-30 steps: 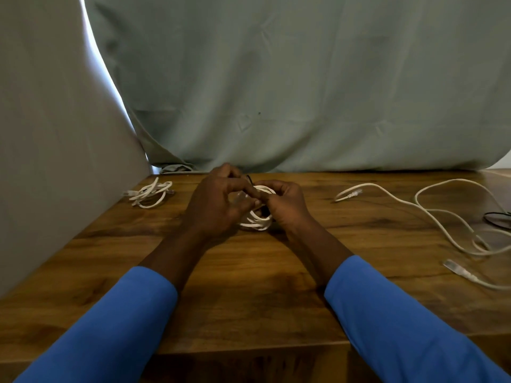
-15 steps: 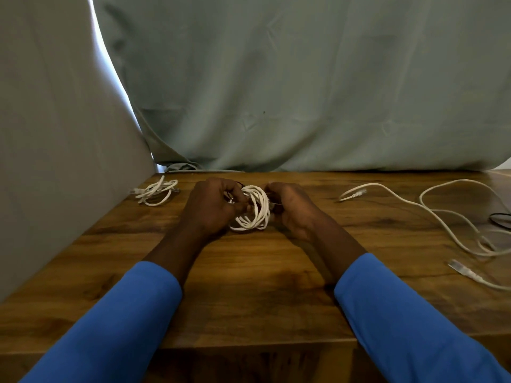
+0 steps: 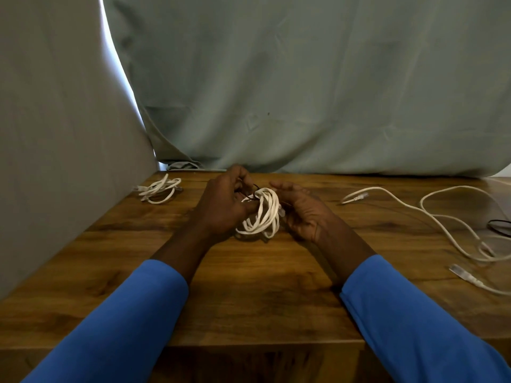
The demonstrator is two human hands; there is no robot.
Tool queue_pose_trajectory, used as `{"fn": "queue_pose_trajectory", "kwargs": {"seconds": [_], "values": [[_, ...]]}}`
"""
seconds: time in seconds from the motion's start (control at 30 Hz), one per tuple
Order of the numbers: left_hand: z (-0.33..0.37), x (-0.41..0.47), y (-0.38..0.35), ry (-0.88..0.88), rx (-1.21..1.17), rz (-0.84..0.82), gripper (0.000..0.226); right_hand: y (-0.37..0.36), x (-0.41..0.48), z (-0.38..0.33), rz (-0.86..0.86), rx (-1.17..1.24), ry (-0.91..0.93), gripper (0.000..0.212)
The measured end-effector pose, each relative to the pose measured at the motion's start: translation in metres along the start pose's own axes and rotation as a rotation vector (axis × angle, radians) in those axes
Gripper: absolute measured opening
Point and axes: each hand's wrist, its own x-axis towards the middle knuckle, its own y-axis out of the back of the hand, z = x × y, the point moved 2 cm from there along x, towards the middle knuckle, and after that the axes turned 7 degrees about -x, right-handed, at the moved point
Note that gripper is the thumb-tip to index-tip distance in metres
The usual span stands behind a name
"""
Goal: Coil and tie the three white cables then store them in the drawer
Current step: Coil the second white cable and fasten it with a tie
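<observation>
The coil [image 3: 262,212] of white cable sits upright between the two hands near the far middle of the table [image 3: 249,286], its lower loops resting on or just above the wood. A thin dark tie [image 3: 250,195] crosses its top. The left hand [image 3: 221,205] is closed against the coil's left side, fingers curled and thumb pressed to the loops, pinching the tie at the top. The right hand [image 3: 302,211] lies just beside the coil's right side, palm turned inward, fingers half open; it seems to touch the loops with its fingertips, though the contact is hard to make out. Both sleeves [image 3: 124,322] are blue. A second cable bundle [image 3: 159,189] lies at the far left of the table, close to the grey cloth [image 3: 55,134]. A loose cable [image 3: 431,217] sprawls uncoiled over the right side, its plug ends lying apart. A dark wire [image 3: 499,226] shows at the right edge.
</observation>
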Motion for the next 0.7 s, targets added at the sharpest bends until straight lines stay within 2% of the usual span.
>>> {"fn": "queue_pose_trajectory", "kwargs": {"seconds": [0.07,0.13,0.4,0.57,0.7], "values": [[-0.001,0.000,0.000,0.046,-0.046,-0.045,0.051,0.006,0.003,-0.005,0.112,0.057,0.031,0.021],[-0.001,0.001,-0.002,0.055,-0.027,-0.082,0.054,0.008,0.003,-0.010,0.186,0.085,0.074,0.022],[0.001,-0.005,-0.016,0.005,-0.051,-0.233,0.018,-0.002,-0.007,-0.010,0.091,0.145,0.113,0.029],[0.000,-0.006,-0.025,-0.036,-0.056,-0.325,0.025,-0.006,-0.012,-0.012,0.088,0.106,0.148,0.020],[-0.004,-0.006,-0.030,0.037,-0.189,-0.319,0.035,-0.004,-0.011,-0.013,0.107,0.167,0.133,0.021]]}}
